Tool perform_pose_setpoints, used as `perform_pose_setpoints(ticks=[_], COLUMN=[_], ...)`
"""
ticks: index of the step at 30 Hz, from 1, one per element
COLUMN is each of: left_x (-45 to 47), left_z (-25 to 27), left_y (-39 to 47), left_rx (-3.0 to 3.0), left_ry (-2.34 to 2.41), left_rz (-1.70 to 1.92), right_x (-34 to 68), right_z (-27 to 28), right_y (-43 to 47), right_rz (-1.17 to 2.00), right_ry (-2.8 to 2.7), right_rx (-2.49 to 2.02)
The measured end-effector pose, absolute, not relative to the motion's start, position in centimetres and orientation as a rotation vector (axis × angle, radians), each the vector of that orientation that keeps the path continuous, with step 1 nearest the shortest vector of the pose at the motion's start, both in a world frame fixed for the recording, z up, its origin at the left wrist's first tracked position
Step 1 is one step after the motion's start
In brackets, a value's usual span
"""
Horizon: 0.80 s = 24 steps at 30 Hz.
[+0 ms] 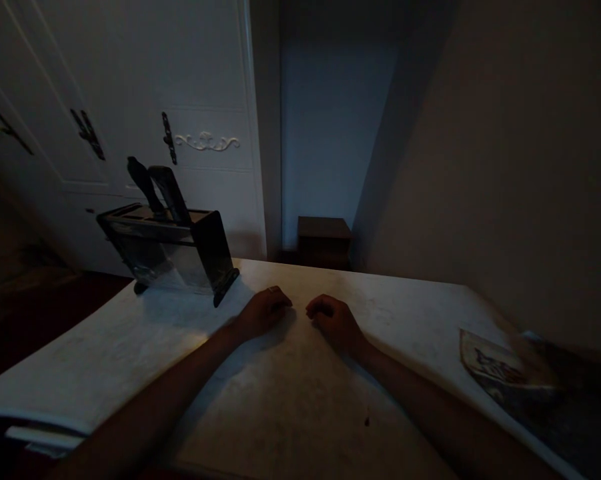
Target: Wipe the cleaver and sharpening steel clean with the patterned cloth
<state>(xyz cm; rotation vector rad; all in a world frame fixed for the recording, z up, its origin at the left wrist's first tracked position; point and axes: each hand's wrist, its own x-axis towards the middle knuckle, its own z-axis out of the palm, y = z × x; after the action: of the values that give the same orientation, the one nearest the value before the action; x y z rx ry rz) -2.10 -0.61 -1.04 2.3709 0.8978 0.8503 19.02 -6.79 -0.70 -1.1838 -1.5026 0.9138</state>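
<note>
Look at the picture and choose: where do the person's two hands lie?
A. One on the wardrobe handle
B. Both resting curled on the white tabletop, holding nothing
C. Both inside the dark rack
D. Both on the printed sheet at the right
B: the left hand and right hand rest loosely curled on the bare tabletop, apart from the dark rack.

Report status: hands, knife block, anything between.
Left hand and right hand curled, resting on table, holding nothing. Knife block upright, left of hands, untouched. Nothing between.
</note>
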Motion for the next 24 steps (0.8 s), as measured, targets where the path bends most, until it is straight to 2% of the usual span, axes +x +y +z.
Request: perform_pose_setpoints(ticks=[10,16,21,24], left_x=[-2.4,-3.2,-3.4,-3.1], left_z=[-0.7,-0.8,-1.3,-2.1], left_y=[-0.6,0.4,0.8,0.8], left_rx=[2.375,2.355,2.368,2.380], left_ry=[0.882,0.894,0.931,0.939], left_rz=[0.848,0.848,0.888,0.921], right_x=[19.7,21.8,26.0,30.4], right_z=[-0.8,0.4,1.5,1.6], right_y=[-6.4,-7.3,-11.2,-15.0], right_rz=[0.851,0.707,0.448,0.149], right_ry=[-1.486,-1.480,-1.457,-1.322], right_rx=[-1.195,-1.268,-1.357,-1.492])
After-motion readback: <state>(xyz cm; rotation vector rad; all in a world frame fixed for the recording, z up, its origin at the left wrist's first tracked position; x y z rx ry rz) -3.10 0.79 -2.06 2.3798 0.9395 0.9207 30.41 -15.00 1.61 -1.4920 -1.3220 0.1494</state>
